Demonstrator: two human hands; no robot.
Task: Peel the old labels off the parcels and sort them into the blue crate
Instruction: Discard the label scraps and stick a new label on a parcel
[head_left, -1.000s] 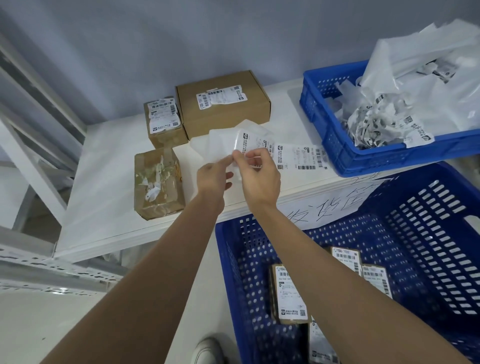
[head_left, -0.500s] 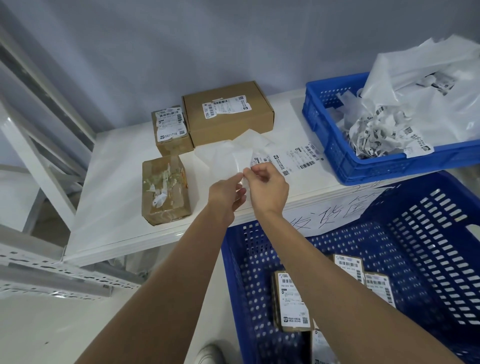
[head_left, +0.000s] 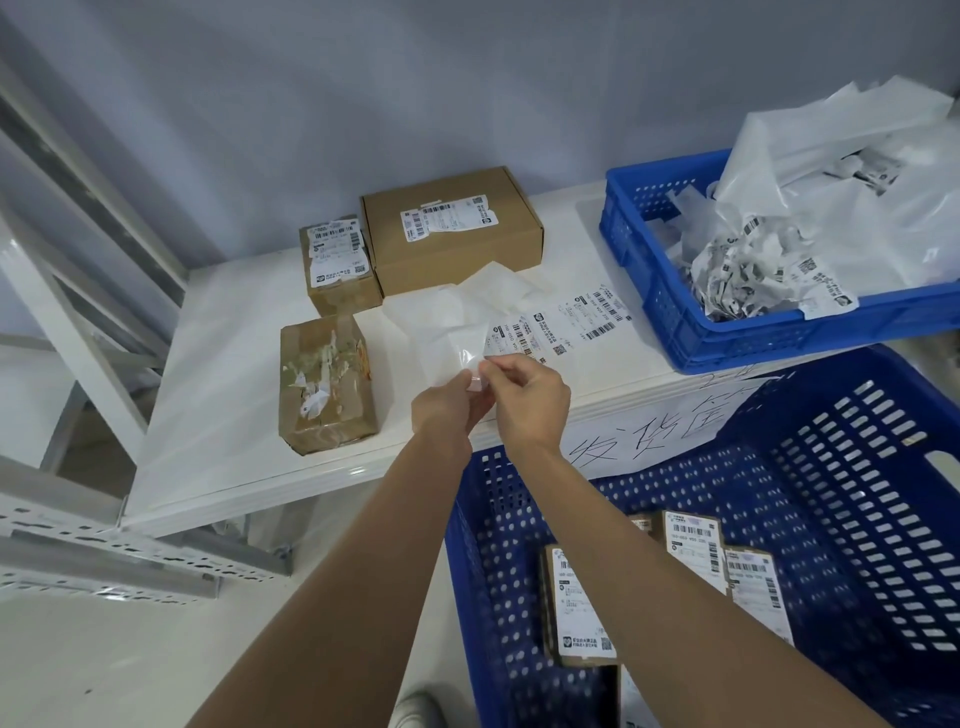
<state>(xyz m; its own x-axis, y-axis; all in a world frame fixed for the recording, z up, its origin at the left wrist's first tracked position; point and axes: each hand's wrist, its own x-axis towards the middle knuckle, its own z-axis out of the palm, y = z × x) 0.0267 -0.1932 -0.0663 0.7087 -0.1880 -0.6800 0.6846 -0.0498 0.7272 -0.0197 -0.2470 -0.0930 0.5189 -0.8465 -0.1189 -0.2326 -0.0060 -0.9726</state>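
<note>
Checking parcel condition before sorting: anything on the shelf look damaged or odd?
Yes. The front-left parcel has a torn top: white label scraps and ragged tape residue where a label was ripped off. The two boxes behind it, the small box and the larger box, carry intact labels.

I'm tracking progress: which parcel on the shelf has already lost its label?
The tape-wrapped parcel nearest the shelf's front edge: only torn label scraps remain, while the two boxes behind keep theirs.
</note>
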